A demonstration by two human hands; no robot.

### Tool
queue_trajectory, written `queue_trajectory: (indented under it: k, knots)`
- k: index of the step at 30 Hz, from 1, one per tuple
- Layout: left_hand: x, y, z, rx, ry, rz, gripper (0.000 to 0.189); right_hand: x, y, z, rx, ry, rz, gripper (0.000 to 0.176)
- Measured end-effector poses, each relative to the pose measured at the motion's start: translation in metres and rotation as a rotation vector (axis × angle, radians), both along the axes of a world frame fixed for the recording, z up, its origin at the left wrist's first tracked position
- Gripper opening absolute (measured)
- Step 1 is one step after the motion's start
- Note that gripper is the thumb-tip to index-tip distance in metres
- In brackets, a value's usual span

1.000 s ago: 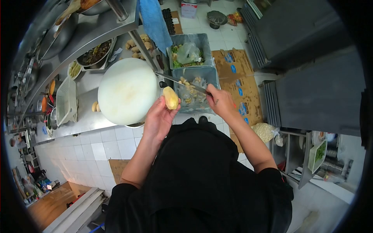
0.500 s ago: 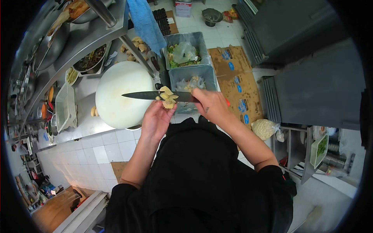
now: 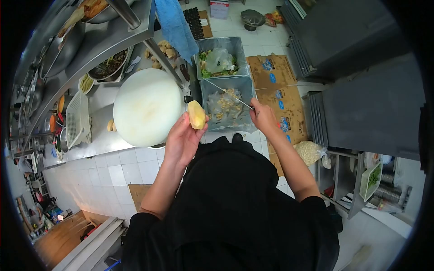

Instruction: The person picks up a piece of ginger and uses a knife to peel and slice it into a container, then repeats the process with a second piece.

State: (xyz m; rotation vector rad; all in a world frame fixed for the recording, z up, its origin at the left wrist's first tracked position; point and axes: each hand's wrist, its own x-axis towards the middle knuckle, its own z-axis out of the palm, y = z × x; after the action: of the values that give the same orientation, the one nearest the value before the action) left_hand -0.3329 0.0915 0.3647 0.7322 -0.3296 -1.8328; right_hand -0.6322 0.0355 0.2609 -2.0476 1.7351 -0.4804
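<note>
My left hand (image 3: 181, 136) is closed around a peeled piece of ginger (image 3: 196, 114), pale yellow, held up beside the edge of the round white cutting board (image 3: 147, 108). In my right hand (image 3: 266, 118) is a kitchen knife (image 3: 233, 97), gripped by its handle, which the fingers mostly hide. Its blade shows nearly edge-on, pointing up and left, apart from the ginger. Below the blade stands a grey bin (image 3: 250, 90) lined with plastic, with peelings and a clear bag inside.
A second bin (image 3: 242, 45) holds green scraps. Unpeeled ginger (image 3: 166, 49) lies behind the board, near a shelf post (image 3: 162, 61). A white basket (image 3: 77, 118) stands on the steel counter at left. Flattened cardboard (image 3: 273, 81) covers the floor beside the bins.
The knife has swung away from the ginger to the right, over the bin, and turned edge-on. Cut slices that were on the blade and ginger no longer show there.
</note>
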Motion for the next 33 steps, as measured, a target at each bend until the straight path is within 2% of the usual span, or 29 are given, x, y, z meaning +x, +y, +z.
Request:
queue_trajectory:
  k: [2, 4, 5, 9, 11, 12, 13, 14, 15, 17, 18, 20, 23, 24, 25, 27, 28, 31, 32, 33]
  knots:
    - [0.000, -0.002, 0.002, 0.040, 0.014, -0.002, 0.040, 0.003, -0.001, 0.000, 0.037, 0.017, -0.031, 0.018]
    - [0.000, -0.003, 0.001, 0.065, 0.017, 0.030, 0.040, 0.010, -0.004, 0.002, -0.009, -0.163, -0.068, 0.018]
    - [0.000, -0.003, -0.001, 0.088, 0.026, 0.057, 0.040, 0.009, -0.006, -0.006, -0.008, -0.167, -0.044, 0.018]
    - [0.018, -0.004, -0.027, 0.048, -0.048, 0.165, 0.039, -0.016, -0.017, -0.073, 0.071, -0.166, -0.071, 0.016]
    - [0.040, 0.000, -0.035, -0.068, -0.566, 0.336, 0.038, -0.025, -0.015, -0.085, 0.140, -0.212, -0.063, 0.018]
    - [0.066, 0.000, -0.057, -0.227, -0.879, 0.395, 0.042, -0.028, -0.011, -0.087, 0.144, -0.209, -0.061, 0.019]
    - [0.093, -0.002, -0.055, -0.434, -1.570, 0.470, 0.046, -0.032, -0.009, -0.096, 0.150, -0.210, -0.027, 0.019]
    - [0.121, -0.005, -0.058, -0.482, -1.820, 0.477, 0.048, -0.038, -0.004, -0.112, 0.197, -0.212, -0.018, 0.020]
    - [0.148, -0.010, -0.068, -0.461, -1.892, 0.505, 0.052, -0.039, 0.001, -0.119, 0.239, -0.211, -0.016, 0.021]
    - [0.193, -0.022, -0.090, -0.219, -1.791, 0.508, 0.057, -0.028, 0.014, -0.101, 0.237, -0.158, 0.013, 0.021]
    - [0.212, -0.024, -0.102, -0.228, -1.788, 0.516, 0.057, -0.019, 0.018, -0.094, 0.234, -0.111, 0.025, 0.021]
    - [0.243, -0.032, -0.115, -0.340, -1.947, 0.426, 0.063, -0.005, 0.026, -0.094, 0.222, -0.083, -0.001, 0.022]
    - [0.256, -0.033, -0.124, -0.400, -1.874, 0.341, 0.075, 0.018, 0.046, -0.091, 0.194, -0.036, -0.072, 0.023]
    - [0.262, -0.029, -0.126, -0.345, -1.911, 0.255, 0.102, 0.027, 0.054, -0.090, 0.169, -0.032, -0.118, 0.022]
    - [0.263, -0.022, -0.127, -0.346, -1.896, 0.249, 0.102, 0.033, 0.061, -0.092, 0.172, -0.019, -0.126, 0.022]
    - [0.261, -0.011, -0.112, -0.239, -2.101, 0.308, 0.127, 0.046, 0.073, -0.097, 0.165, -0.019, -0.188, 0.022]
    - [0.271, -0.008, -0.120, -0.230, -2.033, 0.256, 0.138, 0.050, 0.078, -0.098, 0.164, -0.012, -0.195, 0.022]
    - [0.275, -0.006, -0.124, -0.286, -2.003, 0.247, 0.132, 0.065, 0.089, -0.101, 0.176, -0.030, -0.255, 0.022]
    - [0.273, -0.010, -0.123, -0.405, -1.988, 0.318, 0.117, 0.070, 0.092, -0.101, 0.174, -0.027, -0.291, 0.023]
    - [0.270, -0.014, -0.125, -0.403, -1.983, 0.316, 0.117, 0.076, 0.096, -0.101, 0.172, -0.026, -0.324, 0.023]
